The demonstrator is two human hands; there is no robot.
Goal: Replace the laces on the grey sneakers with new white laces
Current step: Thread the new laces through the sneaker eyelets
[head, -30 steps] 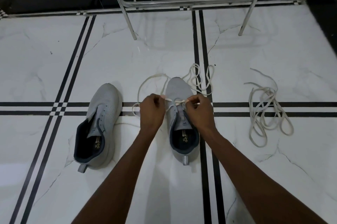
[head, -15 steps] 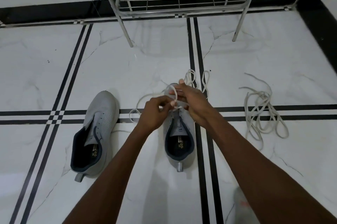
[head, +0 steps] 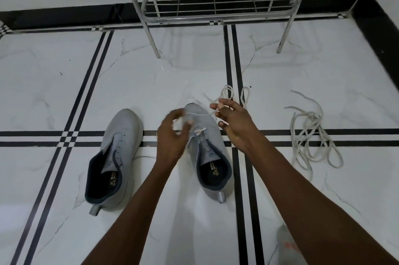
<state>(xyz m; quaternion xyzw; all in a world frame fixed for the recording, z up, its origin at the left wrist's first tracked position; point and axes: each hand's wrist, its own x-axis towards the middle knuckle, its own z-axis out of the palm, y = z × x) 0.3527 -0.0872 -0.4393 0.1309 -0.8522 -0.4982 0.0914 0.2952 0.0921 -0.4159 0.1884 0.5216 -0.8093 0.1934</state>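
Observation:
Two grey sneakers stand on the white marble floor, toes away from me. The left sneaker has no lace. The right sneaker has a white lace through its lowest eyelets. My right hand hovers over the toe's right side and pinches a lace strand between thumb and forefinger. My left hand, blurred, hovers over the toe's left side with its fingers curled round the other part of that strand. The strand stretches between both hands. Loose loops of the lace lie beyond the toe.
A tangled pile of off-white laces lies on the floor to the right. A metal wire rack on thin legs stands against the far wall. Black inlay lines cross the floor, and a black skirting runs along the walls.
Both hands have moved apart and up from the eyelets, drawing a lace strand out over the toe. The camera view has tilted slightly.

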